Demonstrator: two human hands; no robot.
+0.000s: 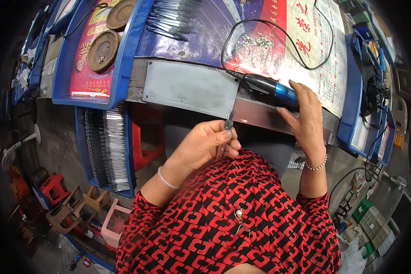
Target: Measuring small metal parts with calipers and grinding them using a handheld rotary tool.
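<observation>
My left hand (205, 142) is closed around a small dark metal tool (229, 124) with a round joint, its narrow end pointing up over the table edge. The fingers hide much of its lower part. On the right, my right hand (308, 118) is open, thumb and fingers spread around the blue end of a black-and-blue corded power tool (265, 89), which lies on its side. Whether the fingers touch it I cannot tell. A grey metal plate (187, 89) lies at the front edge, left of the power tool.
Small metal parts (258, 41) are scattered on the printed table cover. Beyond the plate lie several slim metal tools (173, 20). A blue tray (123, 77) holds round woven dishes (103, 51). Below it, a blue bin (131, 157) is packed with metal pieces. A black cord (226, 39) loops across the table.
</observation>
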